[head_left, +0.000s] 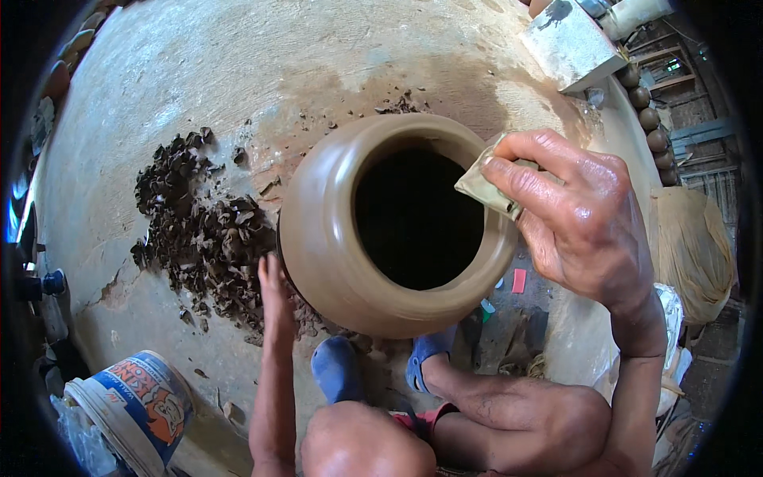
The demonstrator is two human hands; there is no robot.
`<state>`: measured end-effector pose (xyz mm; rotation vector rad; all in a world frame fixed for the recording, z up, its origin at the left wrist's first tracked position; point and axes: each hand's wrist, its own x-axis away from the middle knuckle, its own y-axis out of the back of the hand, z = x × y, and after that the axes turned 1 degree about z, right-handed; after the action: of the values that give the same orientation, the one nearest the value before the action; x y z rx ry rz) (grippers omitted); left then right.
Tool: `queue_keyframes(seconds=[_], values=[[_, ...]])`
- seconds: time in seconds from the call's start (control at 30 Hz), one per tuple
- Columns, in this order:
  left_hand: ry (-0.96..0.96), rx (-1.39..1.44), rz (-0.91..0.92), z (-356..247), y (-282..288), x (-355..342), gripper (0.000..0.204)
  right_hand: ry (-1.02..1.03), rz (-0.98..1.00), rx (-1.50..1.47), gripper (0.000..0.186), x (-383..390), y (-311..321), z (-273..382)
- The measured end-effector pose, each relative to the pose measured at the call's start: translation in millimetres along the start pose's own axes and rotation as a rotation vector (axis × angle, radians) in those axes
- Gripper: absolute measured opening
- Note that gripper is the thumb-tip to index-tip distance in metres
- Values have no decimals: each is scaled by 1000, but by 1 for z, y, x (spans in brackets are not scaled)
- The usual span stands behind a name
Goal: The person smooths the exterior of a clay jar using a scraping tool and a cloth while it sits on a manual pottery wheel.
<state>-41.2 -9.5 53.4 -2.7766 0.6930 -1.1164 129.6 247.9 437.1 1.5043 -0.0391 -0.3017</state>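
Note:
A large wet brown clay pot [314,238] stands in front of me, its wide round mouth facing up. The inside is too dark to make out. My right hand [576,207] is closed, pinching a folded, clay-coloured wet cloth [486,184] between thumb and fingers at the right side of the rim. Wet clay glistens on that hand's fingers. Low on the pot's left side is my left hand [276,296], fingers stretched out and slightly blurred, holding nothing. Its fingertips are close to the pot's base; whether they touch is unclear.
Dark clay scraps [207,230] lie heaped on the concrete floor left of the pot. A white and blue bucket [135,405] stands at lower left. At upper right sits a pale block [571,44], with round pots [648,119] along the edge. A cloth-covered bundle [691,250] is at right.

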Motion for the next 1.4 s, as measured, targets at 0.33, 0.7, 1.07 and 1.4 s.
queue_keyframes(seconds=[0.33, 0.7, 1.07, 1.4], values=[[565, -209, 301, 52, -17, 108, 39, 23, -11, 17, 42, -1, 4, 8], [527, -186, 247, 73, -17, 113, 50, -32, -44, -38, 44, 12, 0, 8], [937, -91, 528, 47, -22, 111, 55, -74, -18, -54, 42, 16, 6, 13], [93, -54, 1, -41, 26, 17, 80, 116, -66, 53, 47, -13, 10, 4]])
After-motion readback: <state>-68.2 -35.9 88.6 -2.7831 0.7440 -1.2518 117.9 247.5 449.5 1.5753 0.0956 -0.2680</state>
